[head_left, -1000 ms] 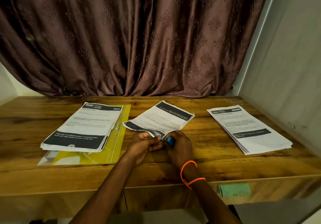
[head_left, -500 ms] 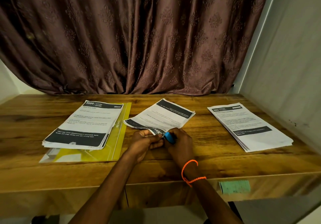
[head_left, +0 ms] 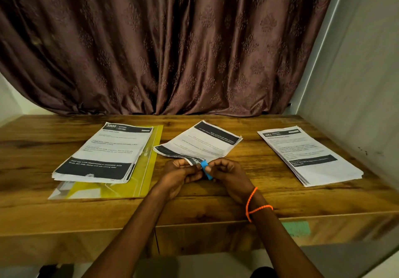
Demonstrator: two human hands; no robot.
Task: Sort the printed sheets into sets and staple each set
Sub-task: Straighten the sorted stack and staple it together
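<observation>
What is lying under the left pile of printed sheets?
A yellow plastic folder lies flat on the wooden table under the left pile of sheets. Its right and near edges stick out; the pile covers the rest, so any contents cannot be seen.

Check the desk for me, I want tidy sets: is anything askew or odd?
The middle set lies rotated and upside down to the viewer, unlike both side stacks; its near corner curls up where both hands hold it at the blue stapler. The left stack overhangs a yellow folder.
</observation>
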